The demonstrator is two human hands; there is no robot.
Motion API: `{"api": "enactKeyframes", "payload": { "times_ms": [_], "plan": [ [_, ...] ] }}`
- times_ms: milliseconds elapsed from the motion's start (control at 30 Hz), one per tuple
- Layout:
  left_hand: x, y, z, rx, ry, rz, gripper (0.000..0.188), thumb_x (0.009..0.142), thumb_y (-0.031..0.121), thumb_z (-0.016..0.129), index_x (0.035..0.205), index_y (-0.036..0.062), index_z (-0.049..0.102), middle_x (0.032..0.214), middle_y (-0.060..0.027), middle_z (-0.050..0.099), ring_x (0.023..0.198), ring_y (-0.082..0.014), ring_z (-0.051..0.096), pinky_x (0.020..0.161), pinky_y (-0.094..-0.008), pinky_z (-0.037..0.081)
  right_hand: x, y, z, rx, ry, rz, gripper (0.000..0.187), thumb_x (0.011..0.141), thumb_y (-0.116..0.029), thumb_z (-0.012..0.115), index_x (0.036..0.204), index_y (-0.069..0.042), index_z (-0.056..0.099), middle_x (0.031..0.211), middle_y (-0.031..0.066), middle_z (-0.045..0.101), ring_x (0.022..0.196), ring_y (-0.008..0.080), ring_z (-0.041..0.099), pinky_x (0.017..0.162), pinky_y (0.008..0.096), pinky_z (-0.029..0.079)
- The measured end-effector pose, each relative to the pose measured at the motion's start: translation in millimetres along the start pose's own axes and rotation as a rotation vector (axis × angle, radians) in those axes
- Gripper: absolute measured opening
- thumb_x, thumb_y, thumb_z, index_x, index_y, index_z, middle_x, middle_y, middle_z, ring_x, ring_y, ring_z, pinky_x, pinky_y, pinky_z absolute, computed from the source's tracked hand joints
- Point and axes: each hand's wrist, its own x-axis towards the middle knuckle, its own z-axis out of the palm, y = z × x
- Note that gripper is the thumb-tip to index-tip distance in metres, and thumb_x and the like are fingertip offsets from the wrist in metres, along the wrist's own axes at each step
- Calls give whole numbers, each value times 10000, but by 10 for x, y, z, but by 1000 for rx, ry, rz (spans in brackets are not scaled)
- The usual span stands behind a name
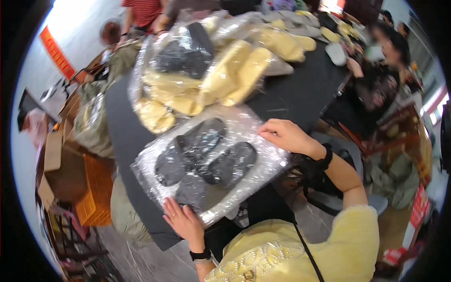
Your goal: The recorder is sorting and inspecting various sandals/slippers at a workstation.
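A pair or more of dark grey slippers (pixel 232 164) lies on a stack of clear plastic bags (pixel 270 162) at the table's near edge. Shiny film covers some of the slippers, and I cannot tell whether they are inside a bag or under one. My left hand (pixel 184 222) rests on the near left edge of the plastic, its fingers stretched out and apart. At the far right corner, the fingers of my right hand (pixel 289 136) are bent together in a pinch on the edge of the plastic bags.
Bagged yellow slippers (pixel 235 73) and bagged dark slippers (pixel 185 51) pile up beyond my hands on the dark table (pixel 300 96). A person (pixel 376 87) works at the right, another (pixel 143 16) at the far side. Cardboard boxes (pixel 66 164) and an orange basket (pixel 94 192) stand left.
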Motion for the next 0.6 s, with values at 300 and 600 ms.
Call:
{"api": "enactKeyframes", "payload": {
  "times_ms": [300,600],
  "plan": [
    [-19,-54,165,72,63,44,482,993,321,261,1410,91,332,1458,-86,324,1351,-256,279,1074,-435,202,-777,50,368,379,339,51,168,846,-55,547,1008,-41,592,1011,132,572,867,263,598,744,337,484],
    [-3,-42,70,83,-5,-3,504,978,308,259,1396,35,327,1454,-131,314,1358,-270,261,1091,-447,166,-536,-163,995,137,511,41,270,850,-258,610,1079,-116,598,939,59,593,924,248,556,797,361,400]
  ]
}}
